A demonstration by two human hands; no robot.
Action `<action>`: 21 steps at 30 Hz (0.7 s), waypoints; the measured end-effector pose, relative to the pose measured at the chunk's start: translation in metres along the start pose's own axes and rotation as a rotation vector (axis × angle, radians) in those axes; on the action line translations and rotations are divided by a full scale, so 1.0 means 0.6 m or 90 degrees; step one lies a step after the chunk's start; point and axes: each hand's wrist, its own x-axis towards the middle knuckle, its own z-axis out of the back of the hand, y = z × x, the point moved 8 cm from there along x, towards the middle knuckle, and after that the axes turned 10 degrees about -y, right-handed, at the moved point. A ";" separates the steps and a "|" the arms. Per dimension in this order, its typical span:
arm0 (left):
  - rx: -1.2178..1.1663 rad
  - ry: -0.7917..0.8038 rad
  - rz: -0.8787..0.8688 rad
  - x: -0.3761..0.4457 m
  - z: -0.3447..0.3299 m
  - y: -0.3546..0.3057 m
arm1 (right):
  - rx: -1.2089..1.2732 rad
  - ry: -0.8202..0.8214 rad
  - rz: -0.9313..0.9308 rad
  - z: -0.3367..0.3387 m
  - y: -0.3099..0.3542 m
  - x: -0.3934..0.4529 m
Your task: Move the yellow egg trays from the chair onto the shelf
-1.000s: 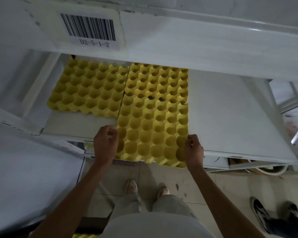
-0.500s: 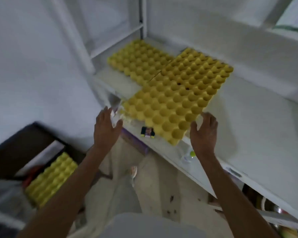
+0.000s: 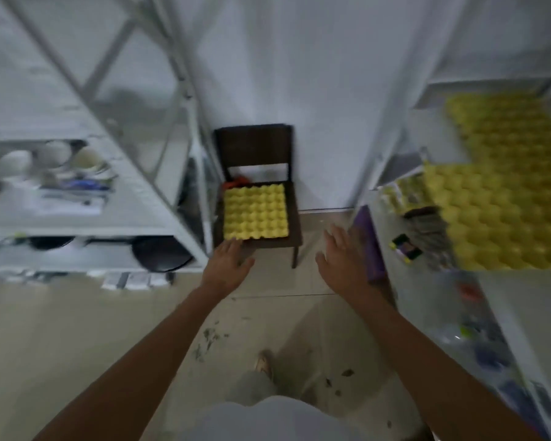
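Note:
A yellow egg tray (image 3: 255, 214) lies flat on the seat of a dark wooden chair (image 3: 257, 148) against the white wall, straight ahead. My left hand (image 3: 228, 265) is open, fingers spread, its fingertips just short of the tray's near left corner. My right hand (image 3: 342, 261) is open and empty, held over the floor to the right of the chair. More yellow egg trays (image 3: 503, 186) lie side by side on the white shelf (image 3: 522, 300) at the right, blurred.
A white metal rack (image 3: 159, 122) with bowls and dark pans stands at the left, close to the chair. Something orange (image 3: 234, 183) sits behind the tray on the seat. A purple box (image 3: 371, 243) and small items sit at the right shelf's edge. Tiled floor lies below.
Both hands let go of the tray on the shelf. The view swung left to the chair, and both hands now reach toward the tray on its seat.

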 end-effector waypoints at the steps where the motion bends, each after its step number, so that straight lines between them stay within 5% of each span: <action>1: -0.021 0.004 0.066 -0.014 0.003 0.045 | -0.005 0.051 0.019 -0.036 0.024 0.004; 7: 0.004 0.101 0.149 -0.049 -0.024 0.173 | -0.032 0.247 -0.010 -0.142 0.094 0.011; 16: 0.196 0.192 -0.082 0.034 -0.070 0.160 | -0.037 0.291 -0.114 -0.197 0.080 0.042; 21: 0.181 0.230 -0.076 0.120 -0.106 0.153 | -0.016 0.289 -0.159 -0.226 0.060 0.118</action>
